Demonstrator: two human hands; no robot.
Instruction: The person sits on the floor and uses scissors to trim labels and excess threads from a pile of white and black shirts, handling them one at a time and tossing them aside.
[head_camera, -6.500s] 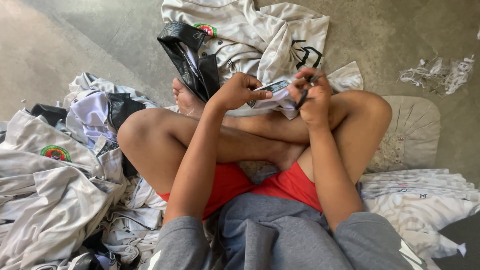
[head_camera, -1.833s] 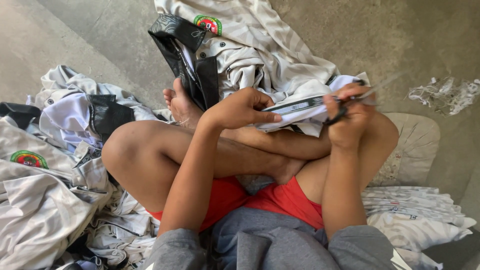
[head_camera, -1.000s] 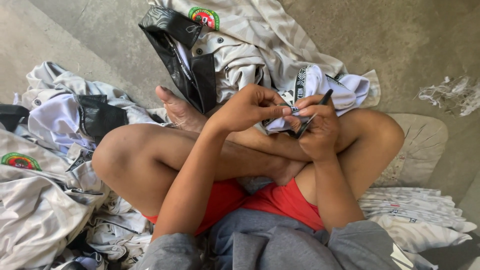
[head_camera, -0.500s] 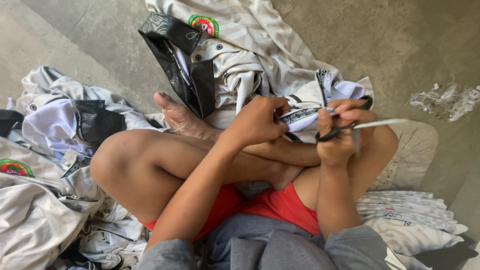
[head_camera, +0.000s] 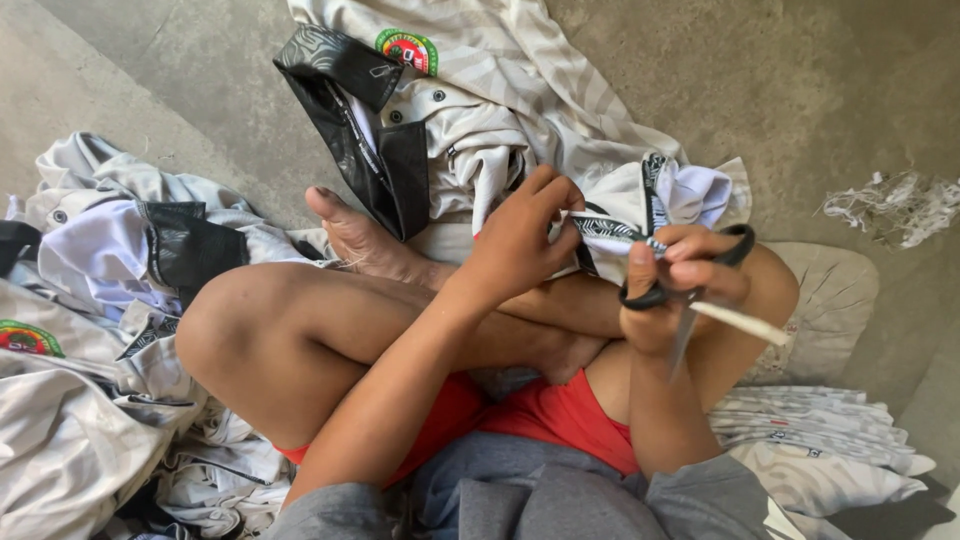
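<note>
1. A white fabric garment piece with black patterned trim (head_camera: 625, 225) is held over the crossed legs of a seated person, near the middle of the grey concrete floor (head_camera: 820, 90).
2. The left hand (head_camera: 525, 235) is curled around the near edge of the garment piece, with its fingers closed over the fabric and the trim pinched against the thumb.
3. The right hand (head_camera: 680, 285) is closed around a pair of black-handled scissors (head_camera: 690, 290); fingers are passed through the handle loops.
4. The scissor blades are seen open and pointing down and to the right, away from the fabric; one pale blade extends toward the right knee.
5. The two hands are held just beside each other, with the trim stretched between them.
6. A white patterned shirt with a black collar and a round red-and-green badge (head_camera: 470, 120) is spread on the floor beyond the feet, toward the far edge.
7. A heap of similar white and grey shirts (head_camera: 90, 400) is piled along the left edge of the floor.
8. Folded white printed cloth (head_camera: 810, 450) is stacked at the right knee, toward the near right corner.
9. A small tangle of white fabric scraps (head_camera: 890, 205) is left near the right edge.
</note>
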